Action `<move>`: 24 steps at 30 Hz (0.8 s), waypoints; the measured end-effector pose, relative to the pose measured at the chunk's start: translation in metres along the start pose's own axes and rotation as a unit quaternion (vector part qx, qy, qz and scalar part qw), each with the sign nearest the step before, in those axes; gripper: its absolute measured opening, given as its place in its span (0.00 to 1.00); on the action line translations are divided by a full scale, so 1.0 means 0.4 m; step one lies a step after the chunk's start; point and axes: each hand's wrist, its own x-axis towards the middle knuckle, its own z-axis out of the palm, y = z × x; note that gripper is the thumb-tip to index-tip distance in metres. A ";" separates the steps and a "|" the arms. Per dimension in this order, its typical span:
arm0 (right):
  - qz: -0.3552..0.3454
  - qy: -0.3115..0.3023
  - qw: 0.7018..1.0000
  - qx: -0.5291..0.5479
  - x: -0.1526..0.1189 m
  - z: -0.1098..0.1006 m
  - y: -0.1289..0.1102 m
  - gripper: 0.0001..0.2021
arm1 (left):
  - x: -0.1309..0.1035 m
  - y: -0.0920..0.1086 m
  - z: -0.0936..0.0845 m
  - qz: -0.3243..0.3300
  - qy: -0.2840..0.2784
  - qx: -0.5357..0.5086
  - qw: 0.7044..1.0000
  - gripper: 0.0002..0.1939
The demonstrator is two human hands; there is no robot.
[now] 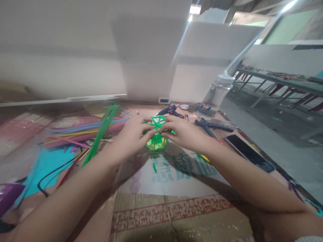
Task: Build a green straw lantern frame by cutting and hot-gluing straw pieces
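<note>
In front of me stands a small green craft model (157,145), built from thin green strips with a round, lighter green base and an open spoked top. From its left side, my left hand (138,131) grips the middle with thumb and fingers pinched. My right hand (179,131) is closed on the model from the other side, fingertips almost meeting the left ones. The fingers hide part of the model's centre, and blur hides exactly what they pinch. A short green strip (154,167) lies on the white printed sheet (143,183) just below.
Long green strips (102,132) and coloured strips lie left, near a blue sheet (54,164). Behind the model is a glue gun (166,110). To the right are dark-handled pliers (214,125), a clear bottle (215,95) and a phone (248,153). Cardboard (181,225) lies in front.
</note>
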 end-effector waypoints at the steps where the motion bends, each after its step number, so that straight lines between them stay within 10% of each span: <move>1: 0.004 0.014 1.000 0.018 0.002 0.002 -0.001 0.05 | 0.000 -0.001 0.000 0.000 -0.001 -0.001 1.000 0.12; 7: 0.028 0.193 0.978 0.076 -0.015 -0.027 0.029 0.06 | -0.001 -0.004 0.001 -0.012 -0.004 0.008 1.000 0.13; 12: 0.184 0.325 0.925 0.073 -0.058 -0.108 0.155 0.16 | -0.002 0.002 -0.005 -0.022 -0.012 0.014 1.000 0.15; 18: 0.330 0.167 0.929 0.017 -0.052 -0.077 0.281 0.07 | -0.004 -0.001 -0.001 -0.017 -0.008 0.016 1.000 0.17; 24: 0.355 0.042 0.933 0.049 0.041 0.016 0.347 0.24 | -0.005 -0.007 -0.002 -0.042 -0.013 0.018 0.999 0.19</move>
